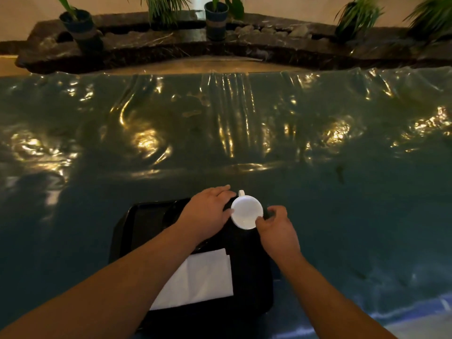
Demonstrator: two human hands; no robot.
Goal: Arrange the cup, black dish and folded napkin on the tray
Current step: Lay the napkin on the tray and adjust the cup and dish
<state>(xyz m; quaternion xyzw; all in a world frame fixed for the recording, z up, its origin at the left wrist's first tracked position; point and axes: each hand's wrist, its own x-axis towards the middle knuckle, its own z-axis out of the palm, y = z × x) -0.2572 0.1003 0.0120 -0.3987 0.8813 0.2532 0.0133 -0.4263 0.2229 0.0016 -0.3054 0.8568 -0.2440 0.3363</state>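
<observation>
No brand or writing shows on anything here. A white cup [247, 212] sits at the far right corner of the black tray [252, 277], its handle pointing away from the person. The left hand [208, 211] lies spread with fingers apart, fingertips touching the cup's left rim; it covers most of the black dish [171, 212], which lies far left in the tray. The right hand [277, 231] pinches the cup's right rim between thumb and fingers. The folded white napkin [203, 280] lies flat in the tray's near half, partly under the left forearm. The tray's right side is bare. Around the tray, the wrinkled teal cover [342, 192] stretches wide on both sides.
</observation>
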